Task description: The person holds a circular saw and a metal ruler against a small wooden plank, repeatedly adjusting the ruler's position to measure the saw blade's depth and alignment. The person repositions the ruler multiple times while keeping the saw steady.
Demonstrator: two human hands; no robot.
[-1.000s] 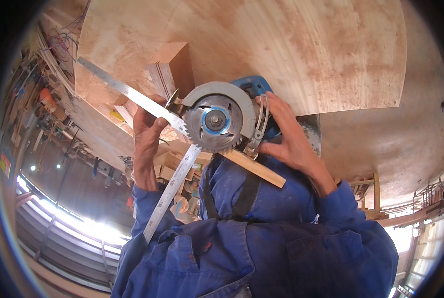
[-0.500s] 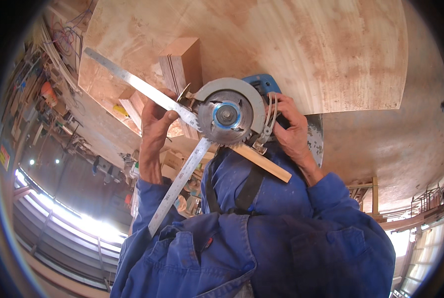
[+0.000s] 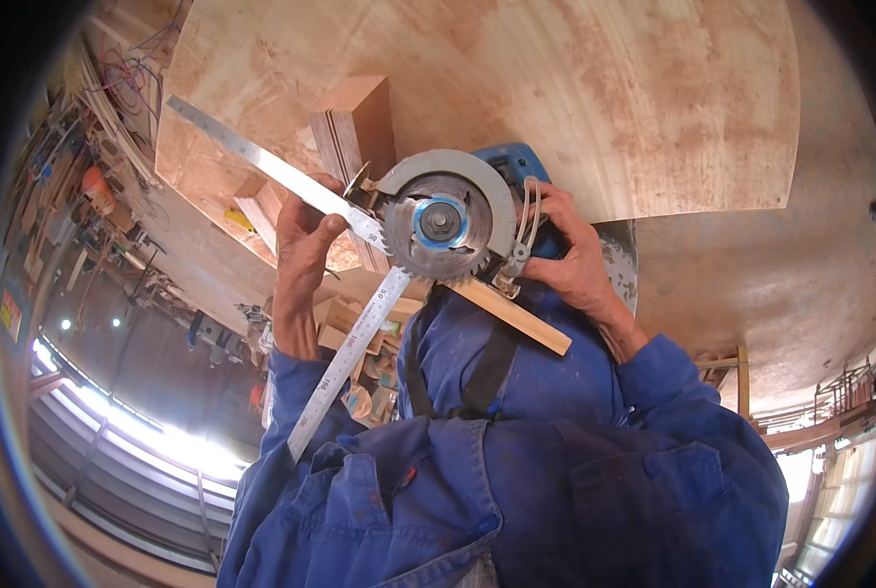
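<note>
A circular saw (image 3: 500,201) with a blue body and grey guard is tilted so its toothed blade (image 3: 443,257) faces me. My right hand (image 3: 580,257) is closed around the saw at its right side, and the body hides some of its fingers. Between thumb and fingers, my left hand (image 3: 302,238) grips a metal carpenter's square (image 3: 351,345). One leg of the square points to the upper left, the other slants down toward my left sleeve. Its corner lies by the blade's left edge, partly hidden. A light wood strip (image 3: 516,317) sticks out below the blade.
Beyond the saw lies a large plywood sheet (image 3: 604,108), with a stack of wooden blocks (image 3: 357,113) on it. A small yellow object (image 3: 239,219) rests near its left edge. Timber and tools clutter the left side, including an orange object (image 3: 98,186).
The saw has shifted slightly left and up, and my right hand has moved with it. My left hand keeps hold of the square, almost unmoved.
</note>
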